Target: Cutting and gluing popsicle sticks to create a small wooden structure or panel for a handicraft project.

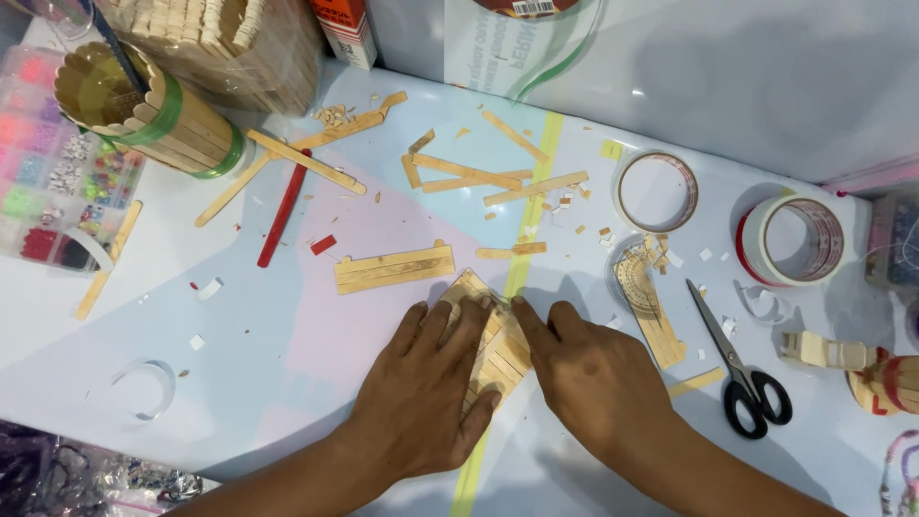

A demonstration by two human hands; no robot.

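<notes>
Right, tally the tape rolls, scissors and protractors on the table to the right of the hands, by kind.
Tape rolls: 2, a clear one and a red-cored one
Scissors: 1
Clear protractor: 1
Total: 4

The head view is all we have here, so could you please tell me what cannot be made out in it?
- Stick panel: its middle, in the head view, is covered by the left hand and right hand.
- Stick box: cut off by the top edge.
- Bead organiser: cut off by the left edge; beads too small to tell.
- Wooden figure: cut off by the right edge.
- Protractor: clear, with stick scraps lying on it.
</notes>
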